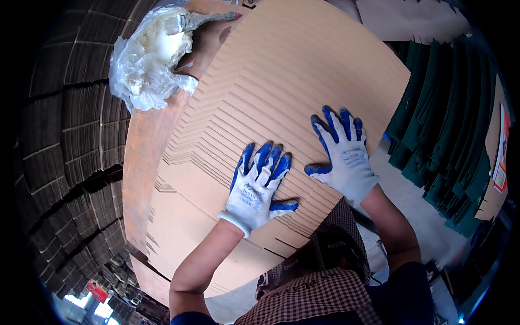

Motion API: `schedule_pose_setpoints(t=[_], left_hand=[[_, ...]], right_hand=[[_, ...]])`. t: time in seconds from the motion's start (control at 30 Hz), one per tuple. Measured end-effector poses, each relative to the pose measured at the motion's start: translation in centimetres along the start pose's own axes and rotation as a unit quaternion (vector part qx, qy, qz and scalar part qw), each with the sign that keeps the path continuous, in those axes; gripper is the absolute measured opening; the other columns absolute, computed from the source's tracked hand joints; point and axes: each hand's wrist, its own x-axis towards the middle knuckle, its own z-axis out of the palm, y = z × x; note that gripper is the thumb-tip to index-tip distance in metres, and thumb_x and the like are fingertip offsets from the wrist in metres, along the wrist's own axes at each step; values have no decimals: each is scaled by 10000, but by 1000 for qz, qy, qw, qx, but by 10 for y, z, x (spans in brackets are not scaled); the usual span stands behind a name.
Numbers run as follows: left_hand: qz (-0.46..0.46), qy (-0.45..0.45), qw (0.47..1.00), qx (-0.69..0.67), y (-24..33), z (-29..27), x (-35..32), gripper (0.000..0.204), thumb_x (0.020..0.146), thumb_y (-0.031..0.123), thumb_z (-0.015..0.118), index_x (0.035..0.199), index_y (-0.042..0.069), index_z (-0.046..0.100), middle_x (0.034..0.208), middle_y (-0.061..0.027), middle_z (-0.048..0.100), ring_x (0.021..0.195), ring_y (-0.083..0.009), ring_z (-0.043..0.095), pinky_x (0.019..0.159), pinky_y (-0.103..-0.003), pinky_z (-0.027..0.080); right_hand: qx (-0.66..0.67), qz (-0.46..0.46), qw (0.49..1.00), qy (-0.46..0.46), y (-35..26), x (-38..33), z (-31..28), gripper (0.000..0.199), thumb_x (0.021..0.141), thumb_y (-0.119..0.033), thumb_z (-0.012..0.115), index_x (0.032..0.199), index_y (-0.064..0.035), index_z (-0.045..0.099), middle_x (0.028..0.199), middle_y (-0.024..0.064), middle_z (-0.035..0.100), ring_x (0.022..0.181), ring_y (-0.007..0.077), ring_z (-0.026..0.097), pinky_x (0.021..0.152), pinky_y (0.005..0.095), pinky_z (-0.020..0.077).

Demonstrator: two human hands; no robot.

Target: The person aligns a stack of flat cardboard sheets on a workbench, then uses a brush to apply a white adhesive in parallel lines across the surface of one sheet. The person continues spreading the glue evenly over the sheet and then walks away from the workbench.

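Observation:
Brown cardboard sheets (303, 65) lie fanned out in overlapping steps across the table in front of me. My left hand (254, 189), in a white glove with blue coated fingers, rests on the stepped edges with its fingers stretched out. To its right, my right hand (346, 157) wears a matching glove and lies flat on the sheets, fingers spread and thumb pointing left. Neither hand grips anything. Slots and cut edges show along the near side of the cardboard.
A wooden tabletop (143, 141) shows at the left. On it, a crumpled plastic bag (135, 76) holds whitish paste, with a brush (200, 20) lying on top. Bundled cardboard stacks (81, 108) line the left side. Dark green sheets (433, 119) stand stacked at the right.

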Motion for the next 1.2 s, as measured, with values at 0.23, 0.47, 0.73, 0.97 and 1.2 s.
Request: schedule_pose_setpoints(t=[0.23, 0.47, 0.73, 0.97, 1.2], left_hand=[[4, -18, 1000, -3, -1, -2, -3, 1024, 797, 754, 579, 1548, 96, 353, 1615, -151, 282, 1512, -346, 224, 1239, -558, 108], [3, -16, 1000, -11, -2, -1, -8, 1033, 778, 745, 609, 1546, 101, 357, 1605, -165, 293, 1505, -371, 227, 1232, -567, 115], [-2, -21, 999, -29, -2, -3, -11, 1032, 759, 718, 649, 1533, 91, 377, 1585, -171, 327, 1490, -374, 262, 1229, -570, 132], [0, 11, 999, -41, -5, 1, -20, 985, 763, 693, 662, 1515, 105, 417, 1567, -165, 364, 1469, -364, 307, 1227, -564, 166], [7, 10, 999, -52, -7, 0, -29, 996, 757, 685, 678, 1520, 106, 405, 1575, -167, 355, 1482, -355, 294, 1231, -572, 165]], right_hand=[[2, 5, 1000, -16, 2, 2, 1, 1025, 763, -559, 778, 1587, -224, 267, 1654, 110, 183, 1519, 410, 128, 1219, 597, 89], [0, 12, 1000, -28, 2, 3, 0, 1021, 760, -572, 777, 1584, -236, 275, 1657, 97, 162, 1521, 412, 120, 1213, 615, 108], [4, 4, 1000, -16, 2, 3, 0, 1022, 754, -551, 785, 1579, -213, 286, 1651, 106, 195, 1514, 402, 142, 1221, 593, 98], [16, -8, 1000, 4, 3, 2, 4, 1018, 742, -537, 792, 1573, -200, 310, 1648, 117, 204, 1508, 413, 146, 1217, 594, 91], [5, -8, 1000, -8, 1, 3, 4, 1050, 735, -556, 789, 1583, -196, 286, 1651, 133, 189, 1511, 417, 133, 1210, 600, 74]])
